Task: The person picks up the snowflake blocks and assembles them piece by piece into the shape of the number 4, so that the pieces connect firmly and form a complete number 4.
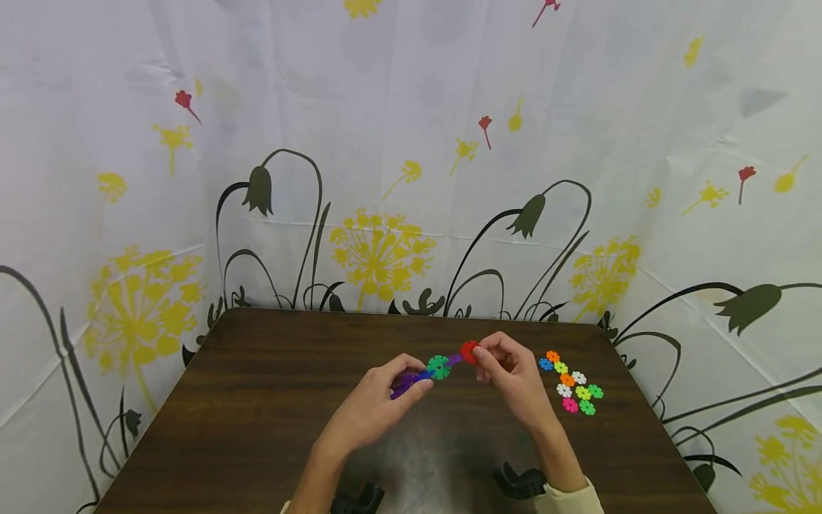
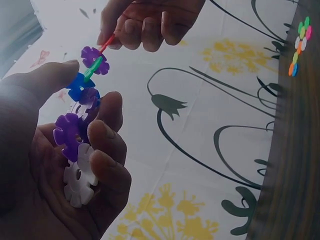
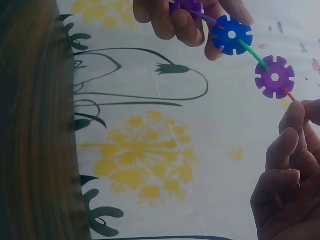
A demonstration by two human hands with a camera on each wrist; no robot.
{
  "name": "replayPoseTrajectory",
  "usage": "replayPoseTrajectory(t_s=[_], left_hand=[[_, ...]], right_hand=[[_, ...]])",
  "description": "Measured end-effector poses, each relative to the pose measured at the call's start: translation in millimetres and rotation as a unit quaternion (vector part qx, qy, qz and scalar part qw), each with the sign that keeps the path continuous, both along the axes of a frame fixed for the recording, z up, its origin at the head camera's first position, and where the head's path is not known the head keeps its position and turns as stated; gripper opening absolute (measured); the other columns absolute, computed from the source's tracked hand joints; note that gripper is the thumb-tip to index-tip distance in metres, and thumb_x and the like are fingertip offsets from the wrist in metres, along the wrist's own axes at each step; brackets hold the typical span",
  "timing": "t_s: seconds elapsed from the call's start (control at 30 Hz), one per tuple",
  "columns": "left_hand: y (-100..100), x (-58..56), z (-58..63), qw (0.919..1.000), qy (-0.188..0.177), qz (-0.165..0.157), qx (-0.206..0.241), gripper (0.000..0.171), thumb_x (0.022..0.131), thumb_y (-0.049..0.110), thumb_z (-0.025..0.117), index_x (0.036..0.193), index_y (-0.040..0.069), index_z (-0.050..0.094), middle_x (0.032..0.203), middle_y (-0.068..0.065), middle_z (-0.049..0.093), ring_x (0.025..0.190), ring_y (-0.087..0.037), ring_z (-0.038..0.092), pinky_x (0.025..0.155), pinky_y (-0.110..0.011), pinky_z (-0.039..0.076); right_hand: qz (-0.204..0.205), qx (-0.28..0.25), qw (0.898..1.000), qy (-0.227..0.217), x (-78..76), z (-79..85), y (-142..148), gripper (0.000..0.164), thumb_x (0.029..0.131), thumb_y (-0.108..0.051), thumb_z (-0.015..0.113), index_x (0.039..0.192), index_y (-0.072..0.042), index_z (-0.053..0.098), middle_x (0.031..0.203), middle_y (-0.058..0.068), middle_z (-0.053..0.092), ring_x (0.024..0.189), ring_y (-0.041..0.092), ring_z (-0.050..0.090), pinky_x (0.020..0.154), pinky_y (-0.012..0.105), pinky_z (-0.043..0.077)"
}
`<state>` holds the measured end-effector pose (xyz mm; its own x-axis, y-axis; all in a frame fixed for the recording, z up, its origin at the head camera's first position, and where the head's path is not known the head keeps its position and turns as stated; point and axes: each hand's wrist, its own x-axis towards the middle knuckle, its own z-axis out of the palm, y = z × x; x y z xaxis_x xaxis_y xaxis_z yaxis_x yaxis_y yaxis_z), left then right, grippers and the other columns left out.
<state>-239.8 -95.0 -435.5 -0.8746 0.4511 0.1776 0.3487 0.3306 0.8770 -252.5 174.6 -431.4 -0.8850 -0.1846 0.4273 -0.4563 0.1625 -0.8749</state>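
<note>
A chain of notched plastic discs, slotted edge to edge, stretches between the two hands above the table. My left hand (image 1: 375, 403) grips its left part; a white disc (image 2: 80, 177) and a purple disc (image 2: 70, 136) lie within the curled fingers, while a blue disc (image 3: 231, 35) shows near the thumb and fingertips. Beyond it come a green disc (image 1: 439, 367) and another purple disc (image 3: 274, 77), both outside either hand. At the chain's right end, my right hand (image 1: 516, 375) pinches a red disc (image 1: 470, 351) between thumb and finger, edge joined to that purple disc.
Several loose discs, among them a pink disc (image 1: 570, 405) and a blue disc (image 1: 546, 364), lie on the right side of the dark brown table (image 1: 257, 400). A white flower-printed curtain (image 1: 385, 107) hangs behind the table and along its sides.
</note>
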Motion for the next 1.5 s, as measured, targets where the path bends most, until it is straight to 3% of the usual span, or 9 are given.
replayPoseTrajectory(t_s=[0.47, 0.7, 0.87, 1.03, 1.27, 1.4, 1.5], left_hand=[[-3.8, 0.3, 0.3, 0.9994, -0.023, -0.022, -0.014, 0.024, 0.104, 0.044, 0.072, 0.115, 0.023, 0.069, 0.099, 0.003, 0.071, 0.083, -0.014, 0.064, 0.071, -0.027, 0.056], [-6.6, -1.0, -0.7, 0.9996, -0.016, -0.011, -0.019, 0.017, 0.103, 0.035, 0.075, 0.111, 0.021, 0.072, 0.102, 0.003, 0.073, 0.085, -0.014, 0.065, 0.075, -0.027, 0.057], [-8.7, -1.2, 0.0, 0.9994, -0.009, 0.009, -0.031, 0.016, 0.103, 0.034, 0.075, 0.109, 0.020, 0.072, 0.097, 0.003, 0.071, 0.081, -0.014, 0.062, 0.070, -0.026, 0.056], [-6.3, 0.2, 0.4, 0.9984, 0.027, 0.028, -0.041, 0.010, 0.102, 0.028, 0.076, 0.105, 0.020, 0.071, 0.092, 0.006, 0.069, 0.076, -0.011, 0.060, 0.065, -0.024, 0.053], [-5.5, 1.8, 4.3, 0.9928, 0.096, 0.050, -0.051, 0.008, 0.099, 0.024, 0.080, 0.103, 0.022, 0.074, 0.096, 0.009, 0.074, 0.077, -0.007, 0.063, 0.071, -0.021, 0.058], [-6.3, 0.9, 4.2, 0.9968, 0.059, 0.035, -0.042, 0.020, 0.101, 0.028, 0.077, 0.118, 0.019, 0.071, 0.102, 0.004, 0.072, 0.083, -0.011, 0.063, 0.073, -0.023, 0.057], [-6.2, -1.1, 0.1, 0.9990, 0.006, -0.016, -0.042, 0.035, 0.107, 0.026, 0.069, 0.139, 0.013, 0.062, 0.113, -0.004, 0.066, 0.094, -0.017, 0.060, 0.079, -0.028, 0.054]], right_hand=[[0.073, 0.119, 0.990, -0.017, -3.8, 13.2, 10.3, 0.008, 0.110, -0.013, 0.061, 0.106, -0.014, 0.068, 0.078, 0.006, 0.065, 0.067, 0.018, 0.062, 0.062, 0.030, 0.056], [0.113, 0.119, 0.986, -0.032, -4.2, 15.2, 11.9, 0.009, 0.110, -0.011, 0.061, 0.104, -0.015, 0.067, 0.077, 0.008, 0.064, 0.063, 0.018, 0.060, 0.052, 0.032, 0.050], [0.103, 0.113, 0.988, -0.022, -4.6, 11.0, 8.5, 0.008, 0.109, -0.010, 0.062, 0.103, -0.014, 0.067, 0.076, 0.006, 0.066, 0.059, 0.020, 0.055, 0.048, 0.030, 0.045], [0.095, 0.077, 0.993, 0.010, -3.5, 3.4, 1.6, 0.011, 0.109, -0.004, 0.060, 0.105, -0.012, 0.066, 0.076, 0.005, 0.068, 0.064, 0.020, 0.061, 0.055, 0.029, 0.053], [0.081, 0.051, 0.995, 0.032, -2.6, 2.5, -8.7, 0.012, 0.108, -0.002, 0.059, 0.107, -0.010, 0.068, 0.079, 0.007, 0.067, 0.069, 0.021, 0.064, 0.060, 0.029, 0.055], [0.047, 0.047, 0.997, 0.026, -3.5, 6.2, -11.5, 0.009, 0.108, -0.006, 0.063, 0.107, -0.013, 0.068, 0.079, 0.005, 0.070, 0.068, 0.022, 0.065, 0.060, 0.030, 0.057], [0.030, 0.037, 0.999, 0.025, -5.0, 9.3, -14.5, 0.006, 0.107, -0.007, 0.065, 0.109, -0.012, 0.067, 0.080, 0.006, 0.070, 0.066, 0.020, 0.064, 0.060, 0.030, 0.059]])
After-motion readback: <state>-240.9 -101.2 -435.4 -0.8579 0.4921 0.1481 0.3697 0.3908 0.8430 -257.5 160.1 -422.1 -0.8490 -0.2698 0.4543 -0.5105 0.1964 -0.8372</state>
